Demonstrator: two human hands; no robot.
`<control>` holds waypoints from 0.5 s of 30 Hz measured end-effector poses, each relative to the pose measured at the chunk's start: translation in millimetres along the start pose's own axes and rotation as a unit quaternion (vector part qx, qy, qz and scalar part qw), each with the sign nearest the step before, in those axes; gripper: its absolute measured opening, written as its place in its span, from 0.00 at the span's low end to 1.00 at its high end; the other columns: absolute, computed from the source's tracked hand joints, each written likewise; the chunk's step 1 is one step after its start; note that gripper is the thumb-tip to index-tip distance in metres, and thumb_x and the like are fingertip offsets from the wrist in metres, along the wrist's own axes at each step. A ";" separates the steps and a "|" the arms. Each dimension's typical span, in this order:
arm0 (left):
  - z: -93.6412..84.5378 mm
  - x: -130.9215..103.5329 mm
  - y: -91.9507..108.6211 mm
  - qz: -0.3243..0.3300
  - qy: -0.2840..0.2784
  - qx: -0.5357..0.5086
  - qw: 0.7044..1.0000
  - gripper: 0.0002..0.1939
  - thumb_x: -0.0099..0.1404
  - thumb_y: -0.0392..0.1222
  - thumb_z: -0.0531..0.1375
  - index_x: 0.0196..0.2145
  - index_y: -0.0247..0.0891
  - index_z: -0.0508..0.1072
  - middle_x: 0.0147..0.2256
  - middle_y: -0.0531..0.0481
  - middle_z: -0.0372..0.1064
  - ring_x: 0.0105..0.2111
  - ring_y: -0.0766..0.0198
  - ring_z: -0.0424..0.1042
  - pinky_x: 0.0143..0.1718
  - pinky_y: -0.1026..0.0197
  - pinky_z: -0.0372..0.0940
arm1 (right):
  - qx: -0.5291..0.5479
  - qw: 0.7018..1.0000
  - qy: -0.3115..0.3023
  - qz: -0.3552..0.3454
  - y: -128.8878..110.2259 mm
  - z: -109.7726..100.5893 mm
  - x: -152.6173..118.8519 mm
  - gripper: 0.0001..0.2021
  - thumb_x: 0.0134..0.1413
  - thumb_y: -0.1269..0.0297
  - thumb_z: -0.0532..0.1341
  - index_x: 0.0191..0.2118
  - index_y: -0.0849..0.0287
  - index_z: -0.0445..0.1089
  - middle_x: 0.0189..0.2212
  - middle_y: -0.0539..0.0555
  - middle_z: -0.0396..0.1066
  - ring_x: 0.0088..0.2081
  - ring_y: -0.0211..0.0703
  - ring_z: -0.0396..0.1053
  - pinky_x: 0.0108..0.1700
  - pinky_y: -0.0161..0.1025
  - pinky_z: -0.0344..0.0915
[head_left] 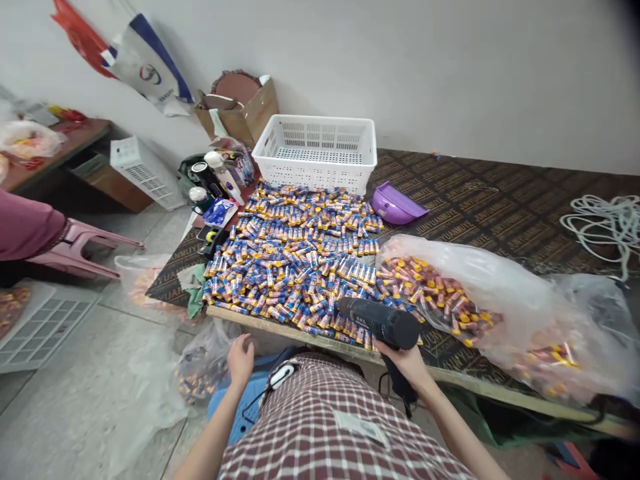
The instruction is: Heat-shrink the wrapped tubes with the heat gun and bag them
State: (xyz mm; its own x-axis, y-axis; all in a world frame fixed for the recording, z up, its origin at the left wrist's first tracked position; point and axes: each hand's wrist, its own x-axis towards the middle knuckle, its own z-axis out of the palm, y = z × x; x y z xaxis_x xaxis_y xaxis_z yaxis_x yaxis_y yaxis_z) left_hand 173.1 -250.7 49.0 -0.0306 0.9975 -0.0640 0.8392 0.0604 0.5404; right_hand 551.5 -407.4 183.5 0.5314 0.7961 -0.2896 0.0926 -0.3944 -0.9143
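My right hand (407, 363) grips the handle of a black heat gun (380, 321), its nozzle pointing left over the near edge of a pile of small tubes (295, 253). These tubes have blue and orange wrapping and yellow ends, and lie spread thickly across the table. My left hand (241, 360) hangs just off the table's front edge, fingers loosely bent and apart, with nothing seen in it. Below and beside it is a clear bag of tubes (203, 367). To the right, a large plastic bag (465, 267) lies on its side, more tubes showing in its mouth.
A white plastic crate (315, 167) stands behind the pile, a purple scoop (397, 203) to its right. Bottles (220, 170) and a green cloth (193, 287) are at the left edge. White rope (607, 227) lies far right. Another person (30, 227) sits at the left by a pink stool (85, 247).
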 end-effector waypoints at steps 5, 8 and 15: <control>14.1 -7.2 -21.3 -0.107 -0.057 -0.002 0.993 0.15 0.56 0.35 0.52 0.41 0.34 0.71 0.41 0.43 0.71 0.43 0.57 0.69 0.46 0.57 0.62 | -0.030 0.996 -0.082 -0.018 -19.5 34.9 3.5 0.14 0.35 0.53 0.66 0.24 0.60 0.71 0.19 0.54 0.71 0.24 0.46 0.67 0.31 0.42 0.67; 25.7 -0.6 -18.4 -0.121 -0.088 -0.023 0.988 0.14 0.56 0.34 0.53 0.40 0.32 0.71 0.39 0.42 0.72 0.41 0.59 0.70 0.44 0.59 0.62 | -0.054 0.989 -0.131 -0.042 -28.1 56.8 11.0 0.14 0.36 0.57 0.65 0.28 0.61 0.72 0.24 0.56 0.73 0.29 0.48 0.69 0.34 0.43 0.67; 33.6 25.1 -3.0 -0.110 -0.089 -0.038 0.989 0.13 0.55 0.32 0.54 0.38 0.34 0.72 0.37 0.46 0.73 0.37 0.63 0.71 0.42 0.63 0.62 | -0.060 0.955 -0.242 -0.162 -49.5 107.6 23.9 0.13 0.40 0.61 0.64 0.35 0.60 0.72 0.33 0.55 0.74 0.34 0.48 0.70 0.36 0.42 0.67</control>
State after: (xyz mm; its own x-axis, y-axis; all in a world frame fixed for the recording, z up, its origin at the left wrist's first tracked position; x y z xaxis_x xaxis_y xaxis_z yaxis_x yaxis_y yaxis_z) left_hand 188.0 -227.1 17.6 -0.1058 0.9384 -0.3290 0.7792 0.2838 0.5589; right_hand 469.0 -319.4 191.2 0.0096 0.9927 -0.1201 0.2965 -0.1175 -0.9478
